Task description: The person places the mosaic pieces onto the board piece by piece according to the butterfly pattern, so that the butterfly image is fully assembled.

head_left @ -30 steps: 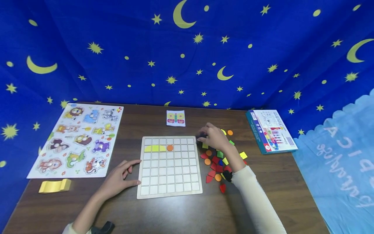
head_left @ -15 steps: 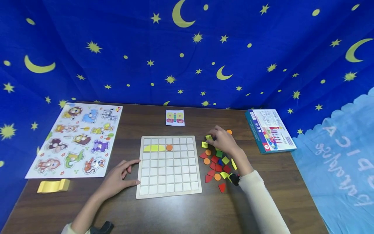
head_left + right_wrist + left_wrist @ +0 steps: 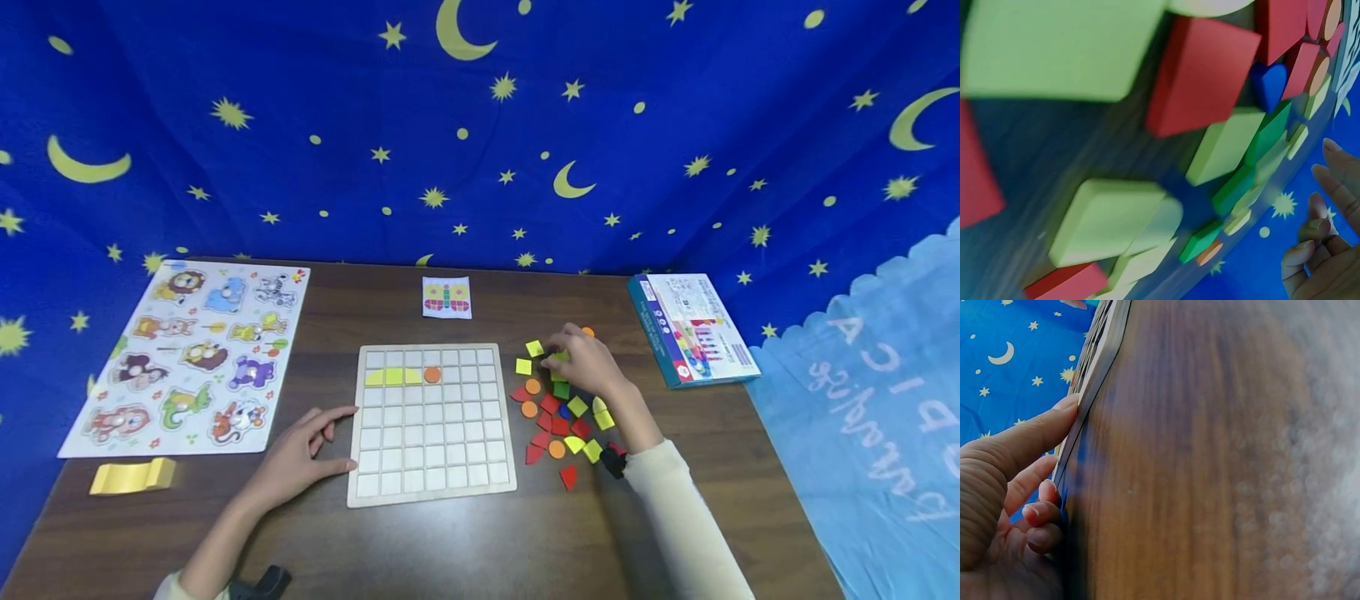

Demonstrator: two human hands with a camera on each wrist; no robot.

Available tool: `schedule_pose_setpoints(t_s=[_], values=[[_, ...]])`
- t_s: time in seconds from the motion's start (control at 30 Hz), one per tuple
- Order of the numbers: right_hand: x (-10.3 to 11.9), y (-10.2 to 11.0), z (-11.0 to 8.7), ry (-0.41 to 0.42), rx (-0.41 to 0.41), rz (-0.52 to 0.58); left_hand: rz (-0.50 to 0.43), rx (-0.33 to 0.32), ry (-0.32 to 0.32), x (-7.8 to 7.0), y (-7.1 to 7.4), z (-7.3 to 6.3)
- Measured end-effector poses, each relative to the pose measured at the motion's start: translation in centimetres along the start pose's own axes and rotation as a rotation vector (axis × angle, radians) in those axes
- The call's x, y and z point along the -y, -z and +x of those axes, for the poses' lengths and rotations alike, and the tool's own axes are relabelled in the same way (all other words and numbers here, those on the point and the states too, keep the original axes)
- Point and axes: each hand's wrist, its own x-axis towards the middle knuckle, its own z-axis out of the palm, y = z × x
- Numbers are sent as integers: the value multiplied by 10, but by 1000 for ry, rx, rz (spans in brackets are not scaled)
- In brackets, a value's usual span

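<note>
A pale wooden grid board [image 3: 431,435] lies in front of me. Near its top left sit a few yellow pieces [image 3: 393,377] in a row, with an orange disc [image 3: 432,375] to their right. My left hand [image 3: 300,454] touches the board's left edge with thumb and index finger; in the left wrist view the thumb [image 3: 1041,434] lies along that edge. Over the far part of the loose pieces is my right hand [image 3: 588,362], fingers bent downward. The right wrist view shows its fingers [image 3: 1335,187] loosely bent and apart, with no piece visible between them.
Loose red pieces [image 3: 560,426], yellow squares [image 3: 522,367] and a green square [image 3: 561,389] lie right of the board. Behind it is a butterfly picture card [image 3: 447,297]. An animal puzzle [image 3: 180,358] and yellow block [image 3: 132,477] are left; a box [image 3: 693,329] stands right.
My right hand has moved rightward from beside the board's upper right corner to over the loose pieces, uncovering yellow squares. The left hand keeps its place at the board's edge.
</note>
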Motion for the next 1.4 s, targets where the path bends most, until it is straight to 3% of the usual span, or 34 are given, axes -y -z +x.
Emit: schedule_pose_setpoints(t_s=[0.4,0.73,1.4], values=[[-20,4,-14,-33,6,-16,11,-1,-8,2,-3,0],[-23,0,-5,9,15,-53,8,-8,-13,2,-2,0],[-23,0,0,-22,77,-132,13,1,-13,1,-1,-1]])
